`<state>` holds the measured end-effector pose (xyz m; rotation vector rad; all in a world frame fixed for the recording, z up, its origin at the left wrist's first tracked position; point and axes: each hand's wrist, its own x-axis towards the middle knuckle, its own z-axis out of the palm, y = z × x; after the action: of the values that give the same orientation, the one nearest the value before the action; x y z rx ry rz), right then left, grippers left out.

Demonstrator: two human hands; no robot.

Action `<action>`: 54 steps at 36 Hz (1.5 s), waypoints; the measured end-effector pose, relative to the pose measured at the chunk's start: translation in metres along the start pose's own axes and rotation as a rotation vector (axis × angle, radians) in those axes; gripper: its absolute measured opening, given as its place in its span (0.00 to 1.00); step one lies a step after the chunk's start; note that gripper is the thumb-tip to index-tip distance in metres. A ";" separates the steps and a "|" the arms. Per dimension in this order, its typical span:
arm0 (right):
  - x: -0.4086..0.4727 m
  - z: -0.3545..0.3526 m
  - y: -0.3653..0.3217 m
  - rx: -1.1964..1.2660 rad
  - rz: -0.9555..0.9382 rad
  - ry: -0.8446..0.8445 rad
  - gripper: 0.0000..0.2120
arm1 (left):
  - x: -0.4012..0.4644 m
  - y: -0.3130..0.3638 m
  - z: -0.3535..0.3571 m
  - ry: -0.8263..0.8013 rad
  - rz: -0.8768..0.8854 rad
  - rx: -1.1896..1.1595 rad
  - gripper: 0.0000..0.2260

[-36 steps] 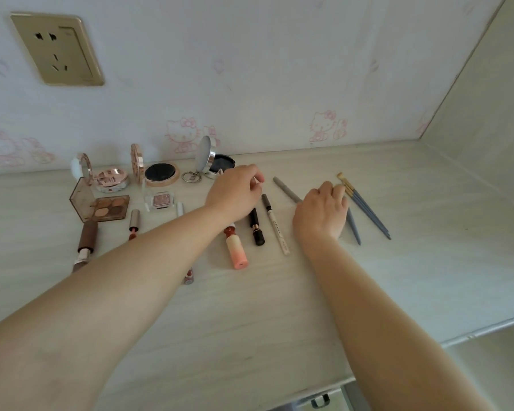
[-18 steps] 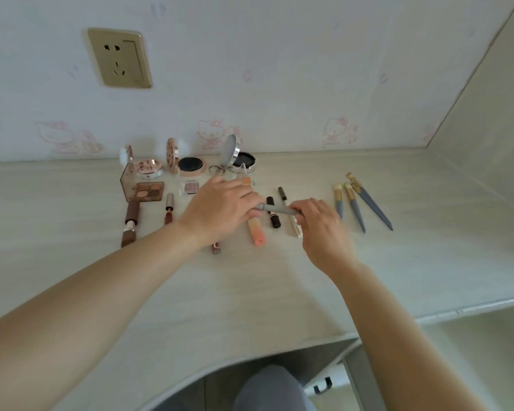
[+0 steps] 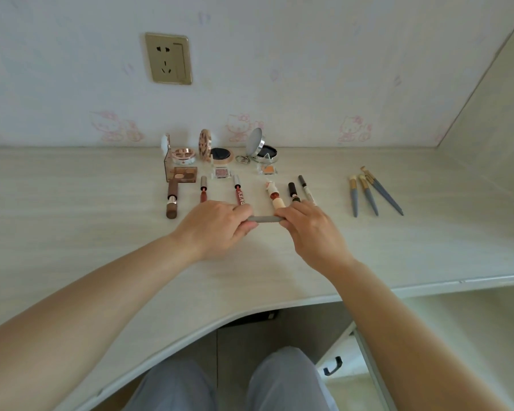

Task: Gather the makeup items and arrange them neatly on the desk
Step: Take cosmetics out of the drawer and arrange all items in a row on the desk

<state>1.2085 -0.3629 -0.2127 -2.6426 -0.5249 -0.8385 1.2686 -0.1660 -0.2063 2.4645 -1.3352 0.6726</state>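
A grey makeup pencil [image 3: 263, 218] lies crosswise between my hands, just above the desk [image 3: 101, 232]. My left hand [image 3: 217, 225] grips its left end and my right hand [image 3: 310, 228] grips its right end. Behind them lies a row of sticks: a brown lipstick [image 3: 171, 200], two slim red lip tubes [image 3: 203, 188] [image 3: 238, 192], a peach lipstick [image 3: 275, 195], a black lipstick [image 3: 293, 191] and a white pen [image 3: 306, 191]. Open compacts [image 3: 183, 154] [image 3: 220, 154] [image 3: 260, 149] and an eyeshadow palette [image 3: 181, 175] stand behind. Three blue-handled brushes [image 3: 368, 192] lie to the right.
The wall behind carries a gold socket [image 3: 168, 58]. A side panel [image 3: 493, 114] closes the desk on the right. The curved front edge of the desk [image 3: 250, 312] runs below my arms, with my knees [image 3: 232, 381] and a drawer handle [image 3: 333, 366] beneath.
My right hand picked the grey pencil up from beside the brushes and brought it towards me. My left hand left the compacts and took its other end. The camera pulled back.
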 end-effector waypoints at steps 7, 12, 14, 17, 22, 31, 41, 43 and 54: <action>0.001 0.001 -0.011 -0.027 0.005 0.036 0.15 | -0.001 0.003 -0.006 -0.095 -0.137 -0.042 0.13; 0.001 0.003 -0.011 0.020 0.061 0.038 0.11 | -0.005 0.000 -0.006 -0.022 -0.112 -0.007 0.11; 0.000 0.004 -0.010 0.038 0.119 0.035 0.10 | -0.005 0.000 -0.007 -0.032 -0.131 -0.007 0.12; -0.001 0.009 -0.008 0.004 0.129 0.021 0.09 | -0.005 0.001 -0.005 -0.053 -0.180 -0.026 0.13; -0.005 0.013 -0.009 -0.097 0.096 0.045 0.03 | -0.005 -0.002 -0.003 -0.064 -0.171 -0.058 0.13; -0.006 0.012 -0.003 -0.123 0.030 0.060 0.14 | -0.002 -0.006 -0.004 -0.124 -0.150 -0.091 0.14; -0.008 0.011 -0.005 -0.120 0.025 0.052 0.14 | -0.004 -0.009 -0.001 -0.173 -0.155 -0.129 0.22; -0.009 0.011 -0.005 -0.127 0.030 0.058 0.14 | -0.003 -0.009 -0.001 -0.198 -0.159 -0.137 0.20; -0.015 0.009 -0.002 -0.166 0.050 0.075 0.14 | 0.003 -0.002 0.004 -0.317 -0.239 -0.205 0.11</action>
<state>1.2010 -0.3606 -0.2284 -2.7466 -0.3834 -1.0012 1.2731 -0.1686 -0.2087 2.5732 -1.1131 0.0860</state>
